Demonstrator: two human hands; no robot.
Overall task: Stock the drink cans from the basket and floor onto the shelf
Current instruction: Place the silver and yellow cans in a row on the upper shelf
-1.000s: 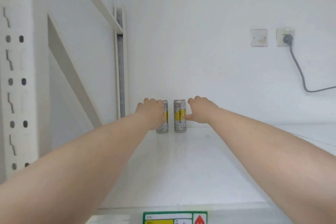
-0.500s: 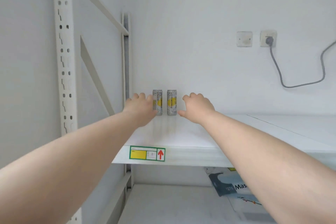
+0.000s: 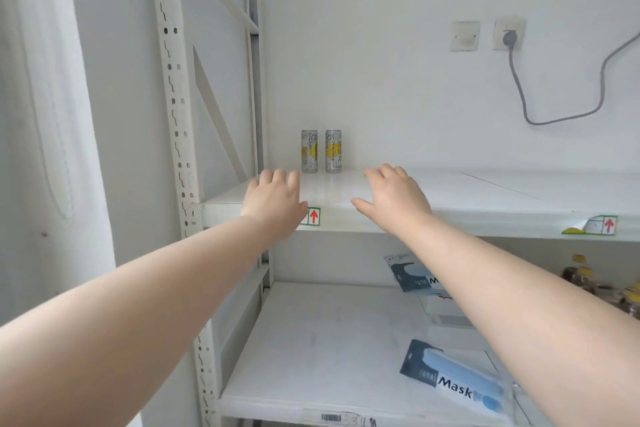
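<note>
— White shelf [image 3: 450, 198], upper level: where are the drinks?
— Left can [image 3: 309, 151] and right can [image 3: 333, 151] stand upright at the back, just apart. Left hand [image 3: 273, 204] and right hand [image 3: 394, 198], near the front edge, have relaxed fingers and hold nothing.

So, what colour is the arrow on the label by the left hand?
The arrow is red; head view.

Both forearms bare as far up as visible. Likewise left hand [image 3: 273, 199] and right hand [image 3: 394, 198], bare; nails out of sight.

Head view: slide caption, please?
Two drink cans stand upright on the shelf; left hand and right hand open before them.
</note>
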